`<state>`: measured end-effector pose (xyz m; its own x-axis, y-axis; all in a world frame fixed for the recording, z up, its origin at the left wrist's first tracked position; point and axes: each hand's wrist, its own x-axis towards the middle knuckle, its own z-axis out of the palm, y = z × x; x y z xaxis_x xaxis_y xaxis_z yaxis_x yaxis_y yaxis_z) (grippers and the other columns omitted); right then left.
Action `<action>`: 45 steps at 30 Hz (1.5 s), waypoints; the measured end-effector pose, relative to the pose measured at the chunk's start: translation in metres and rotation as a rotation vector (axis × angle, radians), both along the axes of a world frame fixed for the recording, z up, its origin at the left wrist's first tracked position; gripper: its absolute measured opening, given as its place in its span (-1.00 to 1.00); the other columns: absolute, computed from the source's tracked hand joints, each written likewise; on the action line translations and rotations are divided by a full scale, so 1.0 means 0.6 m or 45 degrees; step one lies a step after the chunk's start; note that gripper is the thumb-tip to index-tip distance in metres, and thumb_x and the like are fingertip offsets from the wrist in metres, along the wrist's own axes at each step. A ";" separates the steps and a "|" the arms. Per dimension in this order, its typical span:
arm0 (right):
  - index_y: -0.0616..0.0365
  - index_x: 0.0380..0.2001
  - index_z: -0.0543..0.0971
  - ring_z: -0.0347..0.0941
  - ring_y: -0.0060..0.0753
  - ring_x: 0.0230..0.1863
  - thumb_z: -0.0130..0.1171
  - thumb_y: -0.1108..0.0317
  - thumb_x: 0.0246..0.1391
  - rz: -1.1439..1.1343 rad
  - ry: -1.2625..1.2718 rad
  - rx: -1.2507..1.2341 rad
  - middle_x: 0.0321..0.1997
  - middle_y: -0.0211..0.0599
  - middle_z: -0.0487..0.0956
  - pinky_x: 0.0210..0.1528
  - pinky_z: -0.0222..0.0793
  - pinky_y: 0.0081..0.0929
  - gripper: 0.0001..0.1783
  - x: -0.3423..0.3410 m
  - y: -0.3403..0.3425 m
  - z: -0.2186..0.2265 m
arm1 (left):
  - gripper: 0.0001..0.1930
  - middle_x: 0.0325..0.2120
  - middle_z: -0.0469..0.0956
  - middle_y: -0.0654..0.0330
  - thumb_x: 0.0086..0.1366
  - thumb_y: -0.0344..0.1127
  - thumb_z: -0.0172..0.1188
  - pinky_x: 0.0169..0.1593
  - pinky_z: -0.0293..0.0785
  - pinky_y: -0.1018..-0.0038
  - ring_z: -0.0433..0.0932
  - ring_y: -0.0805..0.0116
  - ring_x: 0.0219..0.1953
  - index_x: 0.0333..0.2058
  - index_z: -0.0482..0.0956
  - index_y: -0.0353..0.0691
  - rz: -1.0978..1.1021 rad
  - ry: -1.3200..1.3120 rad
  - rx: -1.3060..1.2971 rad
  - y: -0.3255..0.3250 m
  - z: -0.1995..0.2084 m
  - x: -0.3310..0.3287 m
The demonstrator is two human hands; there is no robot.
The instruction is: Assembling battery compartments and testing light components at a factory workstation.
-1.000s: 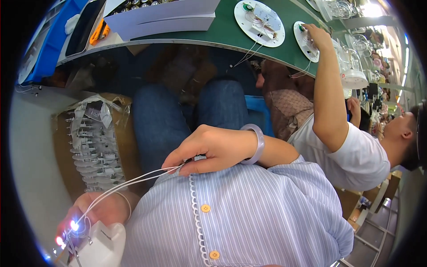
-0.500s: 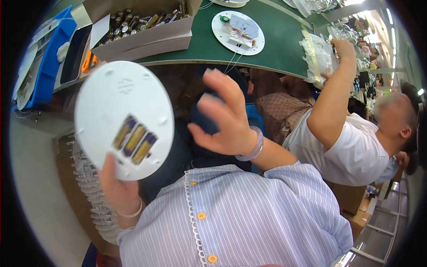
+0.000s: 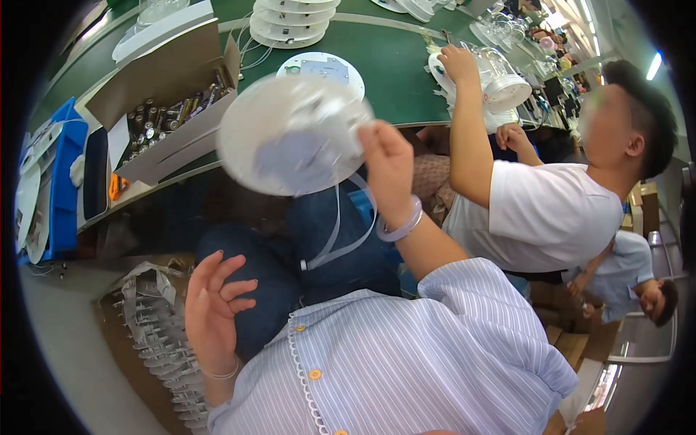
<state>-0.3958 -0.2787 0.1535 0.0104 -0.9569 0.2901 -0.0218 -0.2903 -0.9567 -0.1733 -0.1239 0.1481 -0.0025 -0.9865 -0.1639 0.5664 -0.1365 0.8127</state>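
A round white disc (image 3: 241,141), smeared by motion, is tilted up in front of the bench edge. My right hand (image 3: 389,163) pinches it by its right rim. On the side facing me, a bluish-grey circuit board (image 3: 290,159) shows. White wires (image 3: 335,233) dangle below the disc and end in a small connector (image 3: 304,265). Down at the left, over my lap, my left hand (image 3: 215,312) is open with its fingers spread and nothing in them. Behind the held disc, another white disc with a board (image 3: 348,69) lies on the green bench, partly covered.
Batteries (image 3: 177,109) fill a cardboard box (image 3: 156,161) at the bench's left. A stack of white discs (image 3: 290,30) stands behind. A blue bin (image 3: 67,185) is far left; a box of clear parts (image 3: 156,341) sits lower left. A co-worker (image 3: 558,210) works at the right.
The disc has passed from my left hand to my right and turned from its battery side to its board side. My left hand has opened and dropped lower. The view has shifted.
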 end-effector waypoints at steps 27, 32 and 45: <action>0.28 -0.41 0.39 0.44 -0.54 -0.53 -0.07 0.32 0.04 0.188 -0.462 0.756 -0.41 -0.13 0.51 -0.60 0.37 -0.74 -0.80 -0.015 -0.100 -0.060 | -0.63 -0.16 0.35 -0.03 0.17 -0.30 -0.18 -0.31 0.45 0.55 0.47 0.33 -0.29 -0.07 0.20 -0.36 0.059 0.050 0.102 0.006 -0.027 0.005; 0.28 -0.39 0.38 0.44 -0.53 -0.51 -0.07 0.31 0.04 0.195 -0.441 0.796 -0.37 -0.12 0.51 -0.59 0.36 -0.73 -0.78 -0.013 -0.109 -0.069 | -0.64 -0.16 0.35 -0.03 0.17 -0.32 -0.18 -0.30 0.45 0.54 0.46 0.32 -0.28 -0.07 0.22 -0.35 0.064 0.061 0.118 0.009 -0.027 0.009; 0.22 -0.52 0.46 0.36 -0.62 -0.72 -0.04 0.09 0.01 -0.007 0.419 0.679 -0.63 -0.28 0.50 -0.72 0.21 -0.80 -0.63 -0.050 -0.119 -0.032 | -0.73 -0.18 0.38 0.14 0.11 -0.37 -0.03 -0.04 0.20 0.52 0.33 0.36 -0.11 -0.18 0.37 -0.29 0.828 -1.094 -0.310 -0.079 -0.042 0.142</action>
<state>-0.4259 -0.3502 0.1344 0.0126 -0.9694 -0.2453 -0.3401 0.2265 -0.9127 -0.0882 -0.1715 0.1229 0.5503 -0.7642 0.3365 -0.2942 0.1997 0.9346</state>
